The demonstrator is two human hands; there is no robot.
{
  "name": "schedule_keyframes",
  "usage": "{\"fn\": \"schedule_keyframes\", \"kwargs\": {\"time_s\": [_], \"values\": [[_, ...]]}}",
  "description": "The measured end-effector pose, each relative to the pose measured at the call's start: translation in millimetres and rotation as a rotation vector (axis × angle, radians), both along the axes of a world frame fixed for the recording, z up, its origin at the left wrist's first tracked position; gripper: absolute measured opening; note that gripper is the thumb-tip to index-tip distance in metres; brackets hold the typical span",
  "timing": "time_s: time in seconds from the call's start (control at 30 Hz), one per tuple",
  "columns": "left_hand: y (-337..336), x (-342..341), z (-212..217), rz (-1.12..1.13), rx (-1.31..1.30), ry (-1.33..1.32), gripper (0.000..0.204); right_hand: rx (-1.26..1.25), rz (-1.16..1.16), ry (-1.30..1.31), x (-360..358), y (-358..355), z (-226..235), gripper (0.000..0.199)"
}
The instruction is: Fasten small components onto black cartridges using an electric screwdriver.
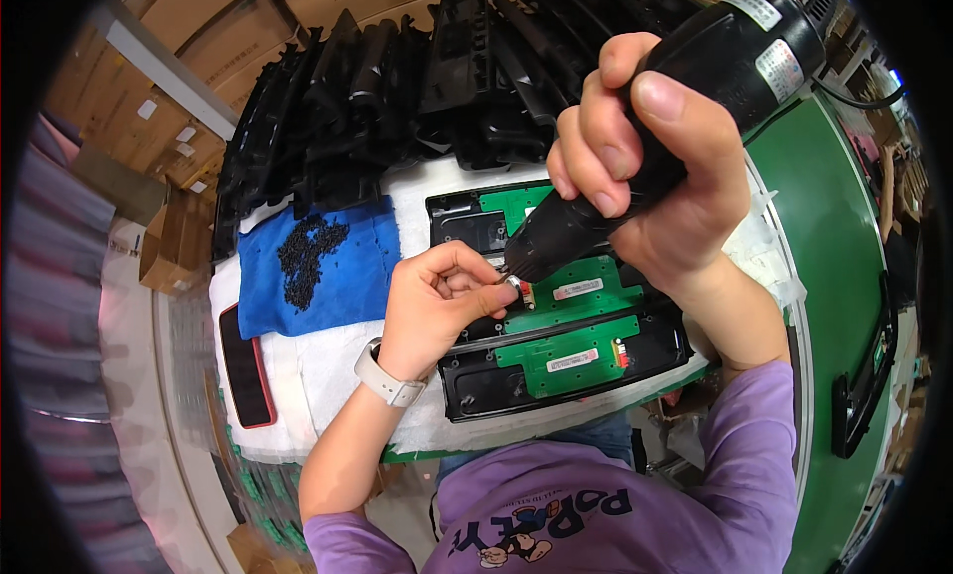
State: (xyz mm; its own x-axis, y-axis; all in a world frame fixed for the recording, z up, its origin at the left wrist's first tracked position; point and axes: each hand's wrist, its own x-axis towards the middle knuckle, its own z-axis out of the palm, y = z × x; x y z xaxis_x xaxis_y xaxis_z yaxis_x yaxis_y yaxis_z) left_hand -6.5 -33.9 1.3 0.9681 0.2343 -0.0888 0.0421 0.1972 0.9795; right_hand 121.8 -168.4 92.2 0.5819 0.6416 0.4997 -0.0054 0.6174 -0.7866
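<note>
My right hand (690,167) is wrapped round a black electric screwdriver (730,63), held tilted with its nose down over the black plastic panels. My left hand (437,296) has thumb and fingertips pinched right at the screwdriver's tip; whatever lies between them is too small to make out. Below both hands, green circuit boards (566,360) sit in the black panels (476,390), with white labels and small connectors with coloured wires. Part of the middle panel is hidden by my left hand and the screwdriver. A pile of small black screws (301,266) lies on a blue cloth (362,301) to the left.
Many black plastic parts (457,68) are stacked along the far side of the white-covered table (303,360). A phone in a red case (248,370) lies at the left edge. To the right stands a green surface (834,226) with another black part (869,375). Cardboard boxes (139,107) stand behind.
</note>
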Motion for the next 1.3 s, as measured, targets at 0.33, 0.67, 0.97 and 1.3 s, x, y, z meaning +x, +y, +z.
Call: {"fn": "schedule_keyframes", "kwargs": {"time_s": [0.33,0.67,0.97,1.3], "values": [[2.0,3.7,2.1,0.185,0.010,-0.133,0.015,-0.109,-0.048,0.034,35.8,4.0,-0.7,0.019],[18.9,3.5,-2.8,0.209,-0.242,-0.176,0.020,-0.131,-0.151,-0.110,77.3,6.5,-19.3,0.014],[9.7,11.0,10.2,0.289,-0.228,-0.071,0.014,-0.181,-0.120,-0.188,74.5,10.8,-22.8,0.015],[27.5,4.3,-2.6,0.119,-0.226,-0.056,0.010,-0.222,-0.090,-0.275,63.7,8.2,-17.3,0.015]]}}
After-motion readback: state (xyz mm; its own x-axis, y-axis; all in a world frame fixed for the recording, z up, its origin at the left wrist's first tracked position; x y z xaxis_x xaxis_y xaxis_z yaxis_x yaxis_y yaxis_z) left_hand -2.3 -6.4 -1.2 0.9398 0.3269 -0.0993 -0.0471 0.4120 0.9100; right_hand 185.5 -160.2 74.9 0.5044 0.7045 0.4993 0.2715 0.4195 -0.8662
